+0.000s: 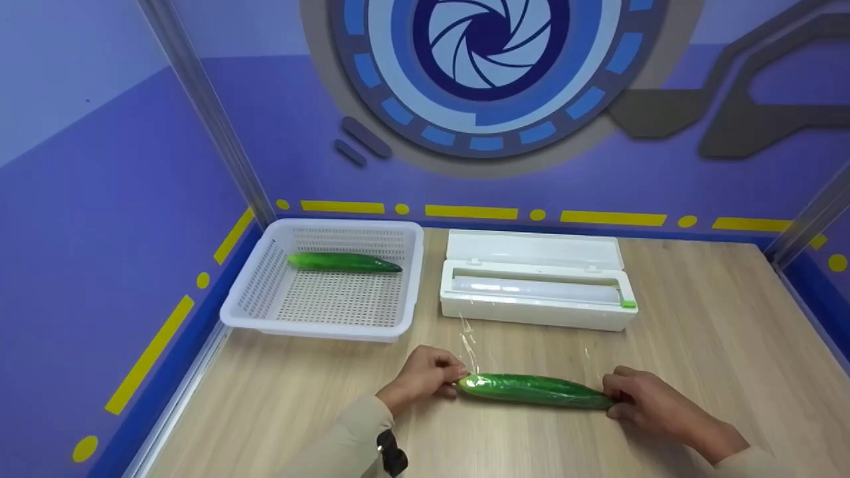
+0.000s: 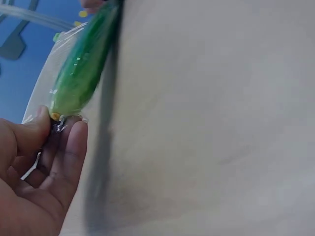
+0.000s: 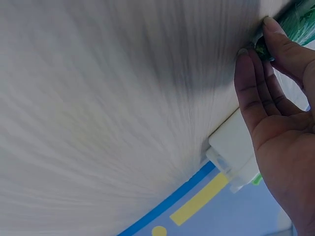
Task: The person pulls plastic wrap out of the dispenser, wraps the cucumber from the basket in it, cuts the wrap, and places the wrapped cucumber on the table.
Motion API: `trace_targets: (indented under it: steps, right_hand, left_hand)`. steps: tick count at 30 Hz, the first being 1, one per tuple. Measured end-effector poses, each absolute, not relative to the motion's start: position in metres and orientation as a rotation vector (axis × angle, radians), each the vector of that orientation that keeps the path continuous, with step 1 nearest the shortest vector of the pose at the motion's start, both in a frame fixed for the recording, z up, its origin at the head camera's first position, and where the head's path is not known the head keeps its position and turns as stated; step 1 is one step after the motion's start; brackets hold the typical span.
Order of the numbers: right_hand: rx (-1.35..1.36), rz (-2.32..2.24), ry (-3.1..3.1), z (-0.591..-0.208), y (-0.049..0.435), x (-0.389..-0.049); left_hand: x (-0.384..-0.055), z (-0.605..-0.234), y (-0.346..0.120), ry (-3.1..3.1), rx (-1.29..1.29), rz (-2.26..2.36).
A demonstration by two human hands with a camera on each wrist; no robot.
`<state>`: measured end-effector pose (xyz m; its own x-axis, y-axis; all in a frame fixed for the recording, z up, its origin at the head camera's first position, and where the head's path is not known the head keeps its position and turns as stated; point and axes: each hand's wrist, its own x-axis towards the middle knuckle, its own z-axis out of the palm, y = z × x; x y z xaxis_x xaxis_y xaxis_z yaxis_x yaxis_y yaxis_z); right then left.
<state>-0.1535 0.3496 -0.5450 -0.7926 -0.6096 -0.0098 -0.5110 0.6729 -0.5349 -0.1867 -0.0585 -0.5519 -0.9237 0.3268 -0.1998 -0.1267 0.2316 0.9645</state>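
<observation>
Pinching a cucumber (image 1: 531, 389) by both ends, left grip (image 1: 425, 373) and right grip (image 1: 643, 398), film (image 1: 470, 345) outline indistinct

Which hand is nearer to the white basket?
The left hand: it is just off the near right corner of the white basket, at one end of the film-wrapped cucumber. The right hand is farther right, at the other end.

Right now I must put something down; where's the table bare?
The table is bare right of the white box and between basket and left sleeve. It's crowded in front of the box, where the left hand and right hand hold the wrapped cucumber.
</observation>
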Motion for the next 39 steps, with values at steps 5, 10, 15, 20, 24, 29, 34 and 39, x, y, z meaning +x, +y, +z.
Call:
trace_targets:
  steps: [5,10,15,20,24,29,34,39]
  right_hand:
    - [-0.914,-0.775,2.698,-0.545,0.350,-0.154]
    - [-0.878,-0.780,2.674,-0.545,0.350,-0.154]
    - [-0.872,-0.827,2.660,-0.547,0.351,-0.155]
    - [-0.887,-0.887,2.645,-0.549,0.354,-0.156]
    - [-0.860,-0.901,2.635,-0.549,0.354,-0.156]
    - [-0.840,-0.930,2.625,-0.549,0.353,-0.154]
    - [-0.847,-0.936,2.627,-0.548,0.352,-0.155]
    - [-0.860,-0.921,2.634,-0.548,0.352,-0.155]
  left_hand:
    - [-0.189,-0.555,-0.059,2.059,0.045,1.752]
    - [-0.188,-0.567,-0.061,2.024,0.068,1.876]
    - [-0.185,-0.575,-0.059,2.145,0.278,1.923]
    - [-0.179,-0.575,-0.059,2.313,0.437,1.802]
    - [-0.172,-0.576,-0.059,2.530,0.588,1.641]
    - [-0.160,-0.577,-0.059,2.716,0.701,1.448]
    - [-0.151,-0.575,-0.058,2.942,0.874,1.164]
    - [-0.153,-0.567,-0.056,2.986,0.886,1.055]
